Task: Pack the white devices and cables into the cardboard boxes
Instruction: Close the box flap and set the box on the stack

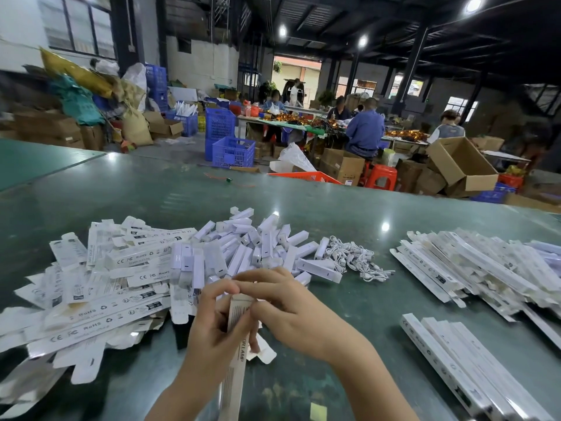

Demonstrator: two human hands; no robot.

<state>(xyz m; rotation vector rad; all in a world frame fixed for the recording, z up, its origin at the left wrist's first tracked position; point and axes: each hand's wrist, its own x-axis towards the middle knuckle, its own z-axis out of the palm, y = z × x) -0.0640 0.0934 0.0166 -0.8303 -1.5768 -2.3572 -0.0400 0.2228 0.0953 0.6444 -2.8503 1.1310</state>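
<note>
cardboard box (235,338) — long, slim, printed — gripped by both hands over glossy table (303,202).

Green table (303,208), blue crates (233,151) beyond its far edge, red stool (381,176) right of them, seated workers (365,129) farther back

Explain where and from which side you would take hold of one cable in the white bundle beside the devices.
Take the cable bundle from its right-hand fringe, where single plug ends stick out onto the bare green table. Come from above and the right, pinching one plug with the fingers. The bundle's left edge butts against the heap of white devices, and its middle looks tangled, so pulling there would probably drag several cables.
</note>
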